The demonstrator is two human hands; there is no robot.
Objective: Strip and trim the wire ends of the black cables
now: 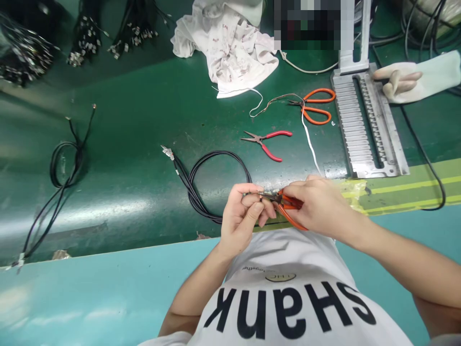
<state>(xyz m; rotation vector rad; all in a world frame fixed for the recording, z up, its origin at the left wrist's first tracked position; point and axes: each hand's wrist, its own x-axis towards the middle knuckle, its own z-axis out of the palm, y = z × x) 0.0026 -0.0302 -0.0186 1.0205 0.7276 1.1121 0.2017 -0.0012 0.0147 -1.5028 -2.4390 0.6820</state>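
My right hand (pixel 319 204) is closed round the orange handles of a small pair of pliers (pixel 286 204), whose dark jaws point left. My left hand (pixel 243 211) pinches the end of a black cable (pixel 216 166) right at those jaws. The cable runs back in a loop on the green table, and its far end carries small metal terminals (pixel 167 152). What the jaws bite on is too small to make out.
Red-handled needle-nose pliers (pixel 268 142) and orange scissors (pixel 315 105) lie beyond my hands. A grooved metal fixture (pixel 367 125) stands at the right, where another person's gloved hand (pixel 399 81) rests. A white cloth (pixel 230 45) lies at the back, another cable coil (pixel 65 163) at left, cable bundles (pixel 86 41) far left.
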